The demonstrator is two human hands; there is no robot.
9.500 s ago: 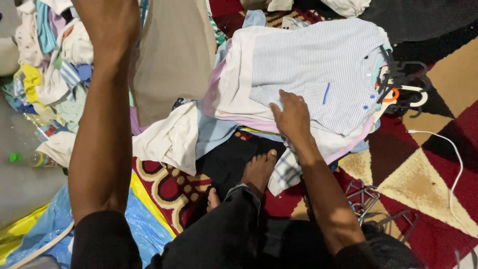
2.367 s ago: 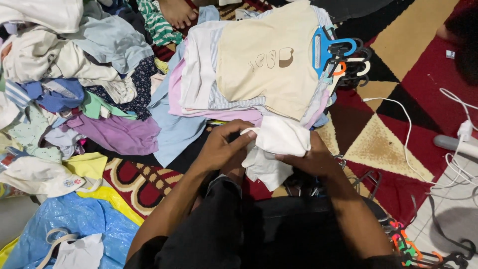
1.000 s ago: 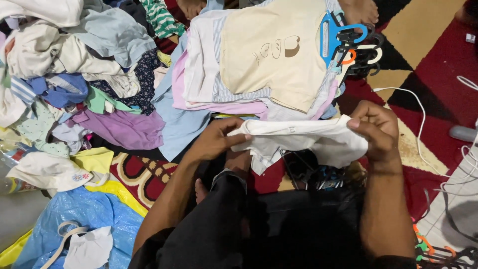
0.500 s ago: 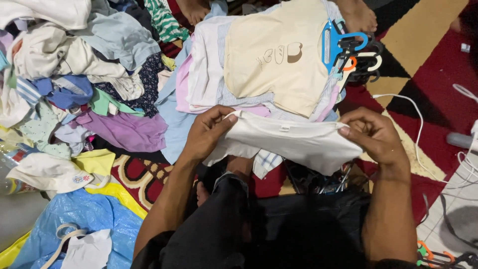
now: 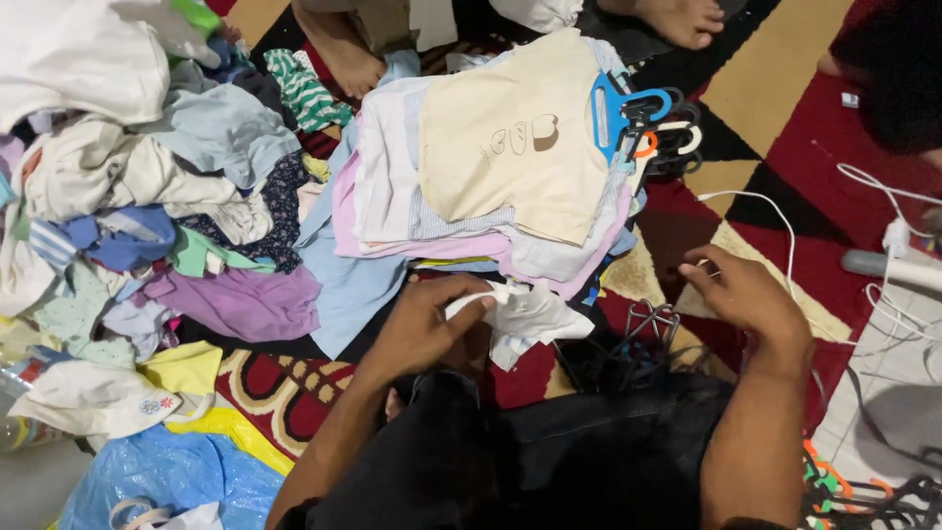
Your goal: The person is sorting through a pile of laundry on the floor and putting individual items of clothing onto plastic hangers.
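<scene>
Below stacked shirts [image 5: 510, 167], left hand [image 5: 422, 329] gripping white garment [image 5: 525, 319]

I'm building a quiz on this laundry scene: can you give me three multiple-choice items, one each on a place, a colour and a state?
1. Where does the cream shirt lie?
A. on top of the flat stack
B. on the blue plastic bag
C. under the purple garment

2. What colour is the topmost hanger in the stack?
A. green
B. blue
C. yellow

3. What is the right hand doing?
A. gripping the white cloth
B. clutching a hanger
C. open, holding nothing

Answers: 1 A, it tops the pile of laid-out clothes. 2 B, its blue hook sticks out uppermost. 3 C, only the left hand holds the white cloth.
</scene>
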